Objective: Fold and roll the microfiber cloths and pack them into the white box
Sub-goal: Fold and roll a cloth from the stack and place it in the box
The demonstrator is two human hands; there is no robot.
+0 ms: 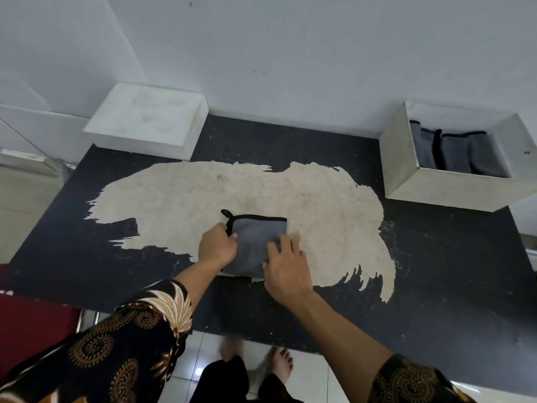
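While folded flat on the table (436,271), grey cloth (252,237) pinched at its left edge by the left hand (218,247), pressed under the flat, straight-fingered right hand (286,266). Judged soft, light, limp. Take the hemmed edge beside the pinch to roll. White box (436,187) well right of the grip.

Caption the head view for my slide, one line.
Left hand grips the edge of a grey cloth, right hand presses it flat; rolled cloths sit in the white box.

left hand (218,247) gripping grey cloth (255,235), right hand (286,269) flat
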